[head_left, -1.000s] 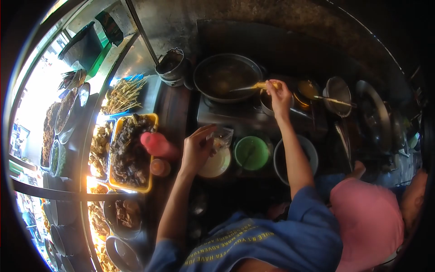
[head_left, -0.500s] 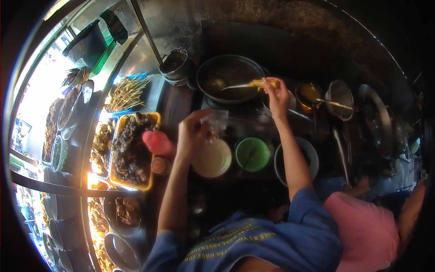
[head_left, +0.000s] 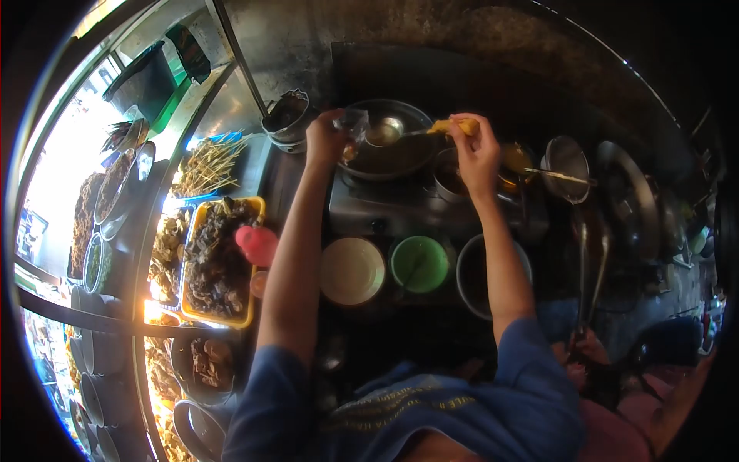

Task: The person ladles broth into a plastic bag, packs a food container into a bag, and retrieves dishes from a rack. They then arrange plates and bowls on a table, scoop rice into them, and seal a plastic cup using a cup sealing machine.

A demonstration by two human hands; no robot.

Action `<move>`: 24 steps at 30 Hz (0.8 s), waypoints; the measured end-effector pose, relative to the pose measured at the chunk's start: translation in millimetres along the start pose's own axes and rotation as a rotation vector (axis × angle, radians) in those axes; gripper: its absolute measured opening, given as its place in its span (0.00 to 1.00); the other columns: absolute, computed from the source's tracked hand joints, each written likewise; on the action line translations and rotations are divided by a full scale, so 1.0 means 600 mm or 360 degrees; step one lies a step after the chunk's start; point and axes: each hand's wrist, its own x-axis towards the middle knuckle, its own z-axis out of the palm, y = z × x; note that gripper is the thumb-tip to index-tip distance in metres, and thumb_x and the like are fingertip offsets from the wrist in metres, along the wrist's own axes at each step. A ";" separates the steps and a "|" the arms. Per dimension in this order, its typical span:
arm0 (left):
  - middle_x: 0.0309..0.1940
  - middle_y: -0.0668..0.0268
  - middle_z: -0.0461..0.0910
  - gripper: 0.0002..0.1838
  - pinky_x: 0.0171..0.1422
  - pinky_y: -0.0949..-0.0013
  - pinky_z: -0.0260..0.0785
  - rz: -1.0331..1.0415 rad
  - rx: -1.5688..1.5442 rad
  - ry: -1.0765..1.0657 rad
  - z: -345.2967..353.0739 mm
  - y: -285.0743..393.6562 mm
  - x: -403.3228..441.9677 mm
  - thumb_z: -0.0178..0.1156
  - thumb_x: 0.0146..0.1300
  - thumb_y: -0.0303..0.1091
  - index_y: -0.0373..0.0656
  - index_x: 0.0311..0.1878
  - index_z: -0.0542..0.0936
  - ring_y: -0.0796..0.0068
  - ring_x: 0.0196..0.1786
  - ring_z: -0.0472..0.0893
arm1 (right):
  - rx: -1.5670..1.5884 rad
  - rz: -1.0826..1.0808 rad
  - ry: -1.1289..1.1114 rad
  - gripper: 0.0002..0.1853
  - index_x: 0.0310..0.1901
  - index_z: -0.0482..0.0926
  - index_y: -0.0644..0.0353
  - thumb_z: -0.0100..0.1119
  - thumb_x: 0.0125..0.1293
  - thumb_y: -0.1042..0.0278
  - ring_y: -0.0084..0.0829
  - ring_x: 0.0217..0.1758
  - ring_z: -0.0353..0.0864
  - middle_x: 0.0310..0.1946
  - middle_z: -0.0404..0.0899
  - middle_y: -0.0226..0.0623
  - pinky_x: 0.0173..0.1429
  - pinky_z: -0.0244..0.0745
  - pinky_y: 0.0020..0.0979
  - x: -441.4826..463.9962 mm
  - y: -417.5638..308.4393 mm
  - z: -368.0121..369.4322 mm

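Observation:
My left hand (head_left: 326, 138) is closed on a small clear plastic bag (head_left: 353, 127) at the left rim of a wide dark pan (head_left: 400, 158). Something small and pale shows low in the bag. With my right hand (head_left: 476, 146) I grip the yellow handle of a ladle (head_left: 386, 132), fingers pinched round it. The ladle's bowl is over the pan, close to the bag, and looks filled with liquid. Below the pan stand a cream bowl (head_left: 352, 270) and a green bowl (head_left: 420, 264) with a dark utensil in it.
A yellow tray (head_left: 253, 300) of dark food, a pink bottle (head_left: 258, 245) and skewers (head_left: 208, 165) are on the left. A pot (head_left: 285, 115) stands behind my left hand. A strainer (head_left: 567, 163) lies right of my right hand. Another person's hands (head_left: 589, 346) show at lower right.
My left hand has moved up with the bag from above the cream bowl to the pan. The ladle has risen with liquid in it. The other person has shifted, hands now near the long metal tongs.

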 end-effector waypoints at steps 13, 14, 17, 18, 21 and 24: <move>0.47 0.51 0.81 0.29 0.55 0.64 0.74 0.0179 0.0449 0.0127 0.098 -0.022 0.044 0.68 0.39 0.29 0.35 0.51 0.80 0.57 0.49 0.82 | -0.0175 -0.0205 0.0099 0.08 0.41 0.78 0.65 0.64 0.63 0.73 0.16 0.34 0.81 0.34 0.84 0.35 0.37 0.75 0.18 0.083 -0.086 -0.051; 0.47 0.50 0.81 0.28 0.56 0.64 0.73 0.0206 0.0479 0.0148 0.102 -0.023 0.047 0.68 0.39 0.29 0.35 0.50 0.80 0.55 0.51 0.81 | -0.0176 -0.0207 0.0103 0.08 0.41 0.78 0.65 0.64 0.63 0.73 0.16 0.34 0.81 0.34 0.84 0.35 0.37 0.75 0.18 0.086 -0.087 -0.052; 0.46 0.50 0.80 0.27 0.57 0.62 0.73 0.0173 0.0539 0.0060 0.106 -0.005 0.048 0.68 0.40 0.31 0.36 0.49 0.81 0.54 0.51 0.80 | -0.0180 -0.0251 0.0096 0.08 0.41 0.78 0.65 0.64 0.63 0.73 0.17 0.34 0.81 0.34 0.84 0.35 0.37 0.75 0.19 0.093 -0.090 -0.053; 0.46 0.50 0.80 0.27 0.57 0.62 0.73 0.0178 0.0535 0.0056 0.109 -0.006 0.050 0.68 0.40 0.31 0.36 0.49 0.81 0.54 0.51 0.80 | -0.0180 -0.0227 0.0081 0.08 0.41 0.78 0.65 0.64 0.63 0.73 0.17 0.34 0.81 0.34 0.84 0.35 0.37 0.75 0.19 0.094 -0.093 -0.053; 0.46 0.49 0.80 0.26 0.58 0.61 0.72 0.0153 0.0527 0.0026 0.117 -0.014 0.058 0.69 0.40 0.32 0.37 0.48 0.82 0.53 0.51 0.80 | -0.0140 -0.0237 0.0062 0.08 0.41 0.78 0.65 0.64 0.63 0.72 0.18 0.35 0.82 0.34 0.84 0.35 0.37 0.76 0.19 0.097 -0.094 -0.047; 0.46 0.49 0.80 0.26 0.58 0.61 0.73 0.0179 0.0546 0.0023 0.125 -0.028 0.068 0.69 0.40 0.32 0.38 0.48 0.82 0.53 0.51 0.80 | -0.0128 -0.0286 0.0029 0.08 0.41 0.78 0.64 0.64 0.62 0.72 0.20 0.35 0.83 0.34 0.84 0.35 0.37 0.76 0.20 0.097 -0.101 -0.039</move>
